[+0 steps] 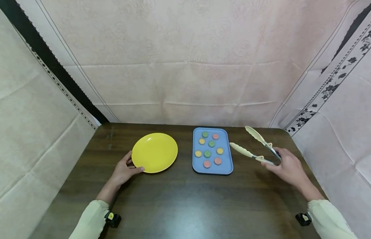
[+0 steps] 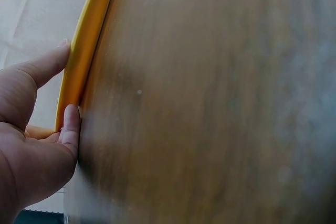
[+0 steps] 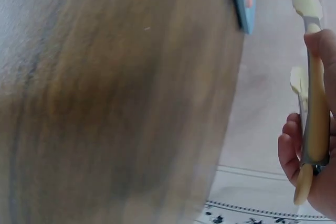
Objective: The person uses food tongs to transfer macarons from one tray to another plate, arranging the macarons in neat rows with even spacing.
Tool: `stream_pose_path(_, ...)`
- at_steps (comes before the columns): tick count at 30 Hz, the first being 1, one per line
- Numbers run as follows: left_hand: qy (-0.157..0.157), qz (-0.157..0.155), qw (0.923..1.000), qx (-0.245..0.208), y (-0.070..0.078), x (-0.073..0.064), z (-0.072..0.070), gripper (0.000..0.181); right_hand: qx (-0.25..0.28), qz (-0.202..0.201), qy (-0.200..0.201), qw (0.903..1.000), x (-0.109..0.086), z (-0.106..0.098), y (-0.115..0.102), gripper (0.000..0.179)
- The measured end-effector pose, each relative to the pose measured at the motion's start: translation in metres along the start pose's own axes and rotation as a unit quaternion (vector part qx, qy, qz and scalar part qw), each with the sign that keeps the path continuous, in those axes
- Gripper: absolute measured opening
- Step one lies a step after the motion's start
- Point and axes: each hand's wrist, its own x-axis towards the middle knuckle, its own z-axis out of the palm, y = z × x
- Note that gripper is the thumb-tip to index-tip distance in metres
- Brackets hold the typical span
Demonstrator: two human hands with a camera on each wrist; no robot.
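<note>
A round yellow plate [image 1: 155, 152] lies on the left part of the table. My left hand [image 1: 122, 172] holds its left edge, and the left wrist view shows the thumb on the plate's rim [image 2: 81, 59] with fingers at its lower side. On the right, my right hand [image 1: 288, 168] grips metal tongs [image 1: 241, 149] with cream-coloured tips, their arms spread apart. Nothing sits between the tips. Between the hands lies a blue tray [image 1: 226, 167] bearing several small round macaron-like pieces in green, yellow and pink.
The dark wooden table [image 1: 179, 205] has rounded far corners. Pale patterned cloth [image 1: 185, 83] hangs behind it, and more cloth stands at both sides. A black band is strapped at each wrist.
</note>
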Motion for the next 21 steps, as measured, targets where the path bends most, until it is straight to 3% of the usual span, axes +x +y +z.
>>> stream_pose_path(7, 0.001, 0.005, 1.0, -0.006, 0.002, -0.001, -0.001, 0.109, 0.001, -0.071, -0.015, 0.9973, 0.002, -0.009, -0.018, 0.072)
stream_pose_path(21, -0.002, 0.005, 1.0, -0.003, -0.001, 0.0, -0.001, 0.109, 0.003, -0.108, -0.078, 0.9912, 0.002, -0.006, -0.039, 0.063)
